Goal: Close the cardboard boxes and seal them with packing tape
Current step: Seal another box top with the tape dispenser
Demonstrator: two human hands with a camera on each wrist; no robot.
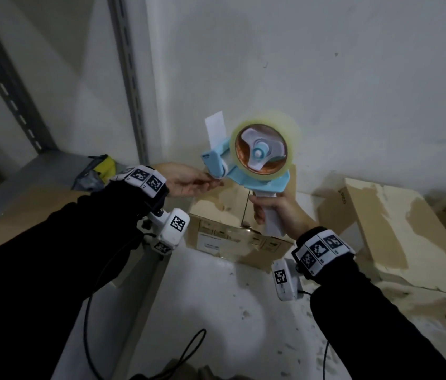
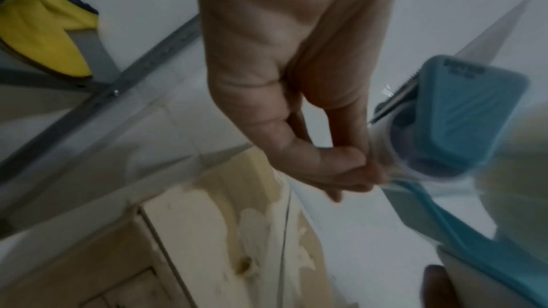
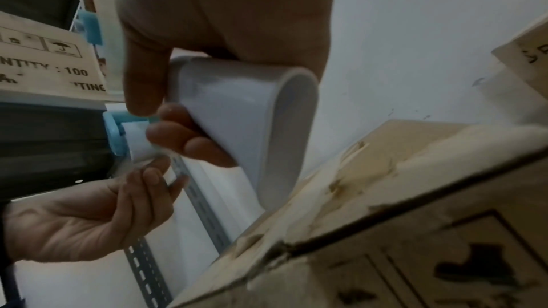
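A light blue tape dispenser [image 1: 246,171] with a roll of clear tape [image 1: 260,150] is held up above a closed, worn cardboard box [image 1: 230,231]. My right hand [image 1: 260,212] grips its white handle [image 3: 246,111]. My left hand [image 1: 212,181] pinches the free tape end at the dispenser's roller; in the left wrist view the thumb and fingers of that left hand [image 2: 362,170] meet on the clear tape beside the blue dispenser head [image 2: 462,114]. The box's top seam [image 2: 284,231] runs below. The right wrist view shows the box edge [image 3: 385,207] under the handle.
A second torn cardboard box [image 1: 386,226] lies at the right against the white wall. A slotted metal shelf upright [image 1: 131,78] stands at the left, with a yellow and grey item [image 1: 101,167] on the shelf. Black cables [image 1: 189,349] hang over the pale floor.
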